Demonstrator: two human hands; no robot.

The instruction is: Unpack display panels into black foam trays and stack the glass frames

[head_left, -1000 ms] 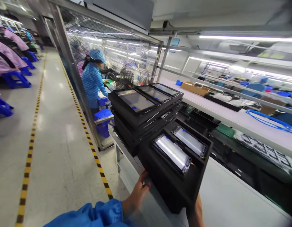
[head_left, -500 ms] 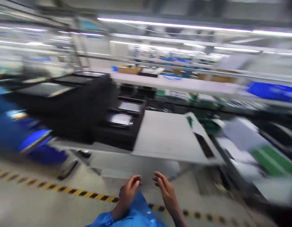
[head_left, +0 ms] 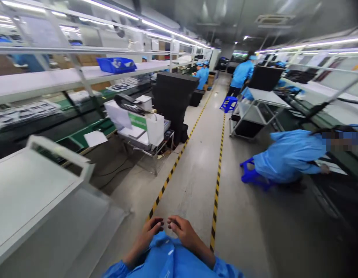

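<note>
My left hand [head_left: 151,230] hovers in front of my blue work coat [head_left: 167,256], fingers loosely curled and slightly apart, with nothing between them. Close beside it, my right hand [head_left: 181,229] is held the same way, fingertips pointing toward the left ones across a small gap. Neither hand touches any object. To the left of my hands stands a white cart [head_left: 34,185] with a flat top and a raised handle; it is the nearest thing to them.
Yellow-and-black tape [head_left: 179,159] edges an aisle ahead. On the left are a small printer table [head_left: 147,148], black stacked trays [head_left: 173,96] and a blue bin [head_left: 116,65]. At right, a person in blue [head_left: 292,154] sits on a blue stool [head_left: 248,172]; a grey cart [head_left: 260,104] stands beyond.
My view has swung right, from facing the bench to looking down the aisle. The white cart now lies at the left. My hands have come closer together, still holding nothing.
</note>
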